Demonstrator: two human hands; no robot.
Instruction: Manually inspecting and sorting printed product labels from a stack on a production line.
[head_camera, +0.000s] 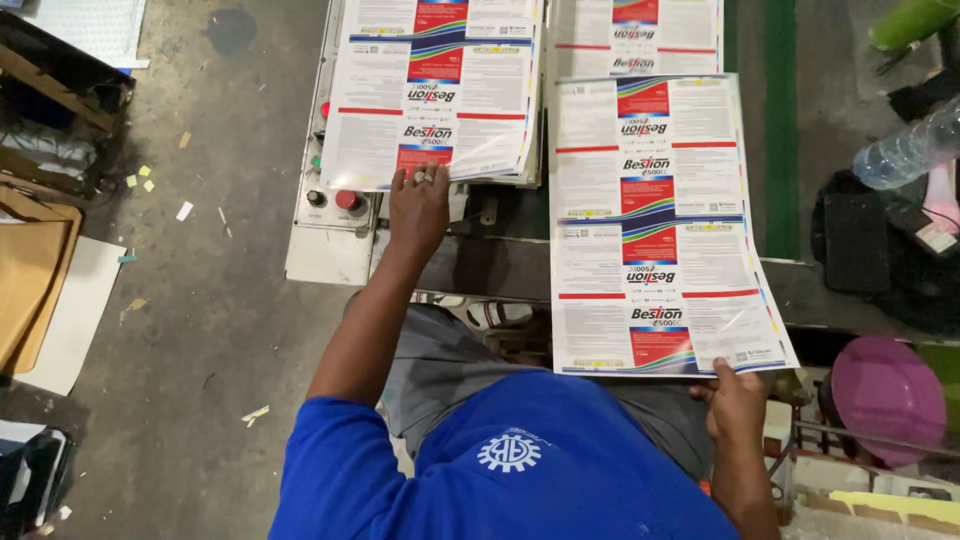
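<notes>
I take the grey machine table (320, 255) as my landmark, the broad surface in front of me that carries all the paper. Lying along its right half and running off the near edge towards my body is the long printed sheet (655, 225), white with red, blue and green label panels; my right hand (738, 402) has it by the near right corner, thumb on top and the other fingers curled under, so closed in a pinch on the paper. Because so much of that sheet hangs past the table edge with one corner as its only hold, I judge it could sag, crease, or slide off towards the floor if my pinch eases. On the table's left half, further from me, sits the stack of printed sheets (435, 90), and my left hand (418, 208) lies flat on its near edge, fingers stretched and spread, gripping nothing, only pressing down. If I press unevenly, the top leaf could skid and spoil the stack's alignment, or its loose near corner could curl up. Just left of that hand, on the table's control panel, is a red push button (346, 199); a stray wrist could knock it, I think. Right of the table a clear plastic bottle (905, 150) lies tilted; whether it is capped I cannot tell.
</notes>
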